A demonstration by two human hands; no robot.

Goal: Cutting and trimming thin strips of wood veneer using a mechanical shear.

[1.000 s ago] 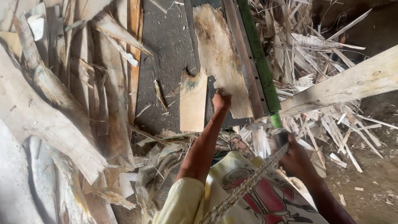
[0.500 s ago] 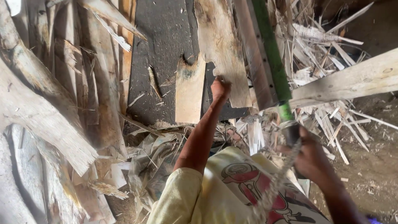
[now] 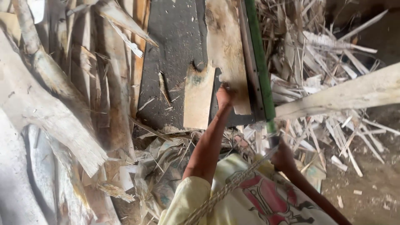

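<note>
Both of my hands are busy at the dark slab in front of me. With my left hand I reach forward, arm stretched out, fingers curled down onto the lower edge of a long pale wood sheet that lies lengthwise on the slab; the fingertips are folded under, so I cannot tell whether they pinch the sheet or only press on it. Just left of that hand, touching the slab, lies a shorter wood piece with a dark stain at its top end. My right hand is closed around the lower end of a green-handled blade, which runs straight up along the right side of the pale sheet. A twisted rope crosses my lap over a printed sack. Rough split timber piles up on my left, and thin wood strips are scattered on the ground to my right.
</note>
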